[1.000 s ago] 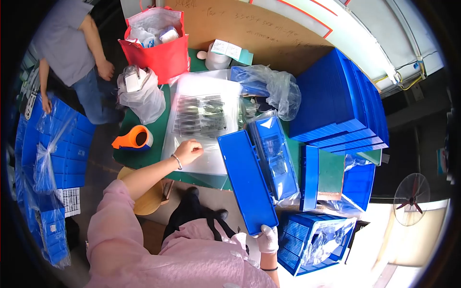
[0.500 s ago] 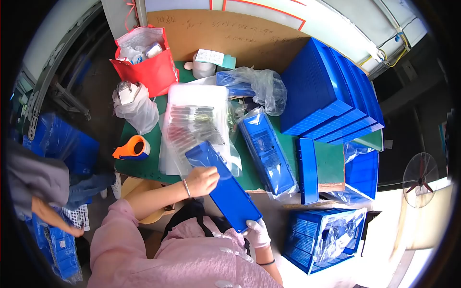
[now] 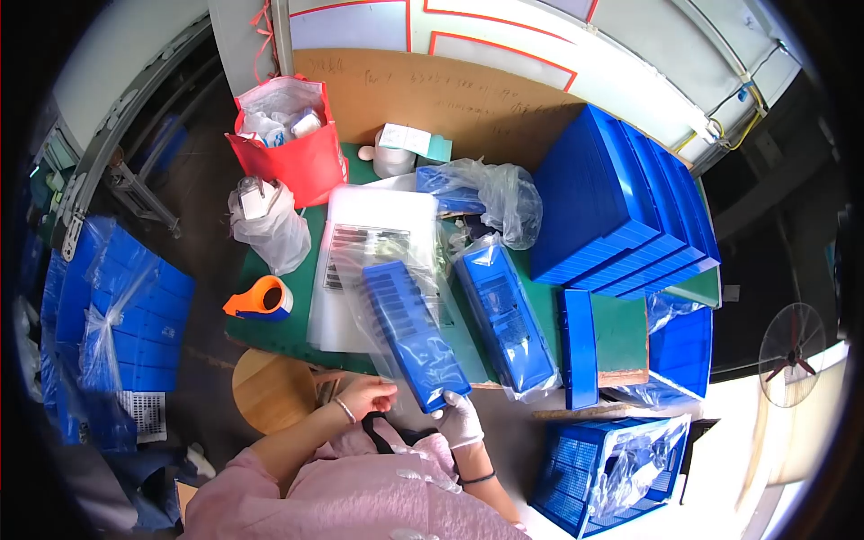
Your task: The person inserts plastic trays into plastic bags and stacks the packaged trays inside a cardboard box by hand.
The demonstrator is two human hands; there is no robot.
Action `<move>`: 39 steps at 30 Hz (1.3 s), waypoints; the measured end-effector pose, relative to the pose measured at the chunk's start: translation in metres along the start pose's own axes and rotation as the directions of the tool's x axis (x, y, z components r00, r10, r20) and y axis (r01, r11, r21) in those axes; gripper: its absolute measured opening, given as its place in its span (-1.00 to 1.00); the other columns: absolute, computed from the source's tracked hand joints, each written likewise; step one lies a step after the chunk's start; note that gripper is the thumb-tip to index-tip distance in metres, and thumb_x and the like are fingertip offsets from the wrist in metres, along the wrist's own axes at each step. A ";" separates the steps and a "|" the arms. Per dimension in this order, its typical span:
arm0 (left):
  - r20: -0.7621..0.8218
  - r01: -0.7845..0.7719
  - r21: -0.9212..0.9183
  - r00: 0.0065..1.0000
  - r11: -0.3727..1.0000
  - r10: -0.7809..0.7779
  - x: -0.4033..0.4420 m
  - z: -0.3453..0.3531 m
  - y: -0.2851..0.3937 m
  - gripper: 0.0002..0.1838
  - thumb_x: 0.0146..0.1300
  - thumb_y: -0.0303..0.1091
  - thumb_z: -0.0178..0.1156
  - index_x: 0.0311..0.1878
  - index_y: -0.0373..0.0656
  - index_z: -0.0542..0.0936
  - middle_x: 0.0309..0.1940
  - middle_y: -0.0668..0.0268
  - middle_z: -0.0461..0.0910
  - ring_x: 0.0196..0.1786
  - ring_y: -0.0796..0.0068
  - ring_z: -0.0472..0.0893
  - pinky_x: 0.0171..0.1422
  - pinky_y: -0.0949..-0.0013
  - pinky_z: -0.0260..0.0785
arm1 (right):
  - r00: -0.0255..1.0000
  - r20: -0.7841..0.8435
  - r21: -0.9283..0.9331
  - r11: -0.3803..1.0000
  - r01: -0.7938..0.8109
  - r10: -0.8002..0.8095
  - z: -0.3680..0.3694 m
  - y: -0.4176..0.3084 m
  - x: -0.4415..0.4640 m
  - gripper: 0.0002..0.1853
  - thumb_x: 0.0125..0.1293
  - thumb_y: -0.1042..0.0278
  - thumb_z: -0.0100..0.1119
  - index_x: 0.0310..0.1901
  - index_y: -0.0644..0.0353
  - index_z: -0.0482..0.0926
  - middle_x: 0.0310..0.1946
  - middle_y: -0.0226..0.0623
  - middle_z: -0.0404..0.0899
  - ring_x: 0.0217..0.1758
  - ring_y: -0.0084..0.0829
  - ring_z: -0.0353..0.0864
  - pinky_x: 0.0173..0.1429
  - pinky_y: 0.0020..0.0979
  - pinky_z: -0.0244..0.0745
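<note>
A long blue plastic bin (image 3: pixel 409 328) slants over the table's near edge, with a clear plastic bag (image 3: pixel 355 306) drawn around most of it. My right hand (image 3: pixel 460 423), in a white glove, grips the bin's near end. My left hand (image 3: pixel 369 396) is bare and closed, its fingertips at the bag's near left edge beside the bin. What lies between those fingers is small and hard to see. Under the bag's far part is a stack of clear plastic bags (image 3: pixel 333 315). To the right lies another bagged blue bin (image 3: pixel 508 315).
Large blue bins (image 3: pixel 612 198) stand stacked at the right, with a narrow blue piece (image 3: pixel 579 351) before them. An orange tape dispenser (image 3: pixel 261 299), a white bag (image 3: pixel 274 234) and a red bag (image 3: pixel 292 162) sit left. A blue crate (image 3: pixel 567 477) and a wooden stool (image 3: pixel 270 391) stand below.
My left hand has moved down toward me, from the bin's middle to its near end. The bag now covers much more of the bin. The person at the left has mostly moved out of view.
</note>
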State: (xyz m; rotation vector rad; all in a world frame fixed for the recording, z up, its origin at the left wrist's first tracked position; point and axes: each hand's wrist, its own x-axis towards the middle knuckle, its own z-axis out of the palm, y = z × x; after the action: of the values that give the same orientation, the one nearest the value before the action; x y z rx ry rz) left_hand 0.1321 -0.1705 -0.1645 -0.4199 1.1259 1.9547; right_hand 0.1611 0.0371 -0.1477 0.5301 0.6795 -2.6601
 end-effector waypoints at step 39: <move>-0.065 -0.393 0.221 0.907 0.892 0.416 -0.125 -0.026 0.127 -0.85 0.06 -0.45 0.07 -0.34 -0.30 0.57 -0.25 0.20 0.54 -0.18 0.48 0.51 -0.09 0.48 0.35 | 0.998 0.000 -0.801 0.597 0.040 -0.067 0.099 -0.107 -0.063 -0.82 0.16 0.35 0.11 -0.34 0.31 0.54 -0.35 -0.36 0.52 -0.29 -0.60 0.45 -0.20 -0.54 0.36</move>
State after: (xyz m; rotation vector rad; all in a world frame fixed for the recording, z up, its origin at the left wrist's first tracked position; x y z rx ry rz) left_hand 0.1047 -0.2866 -0.0299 -0.1927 1.5717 2.1602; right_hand 0.1459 0.0890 0.0017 0.2692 1.7882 -2.0416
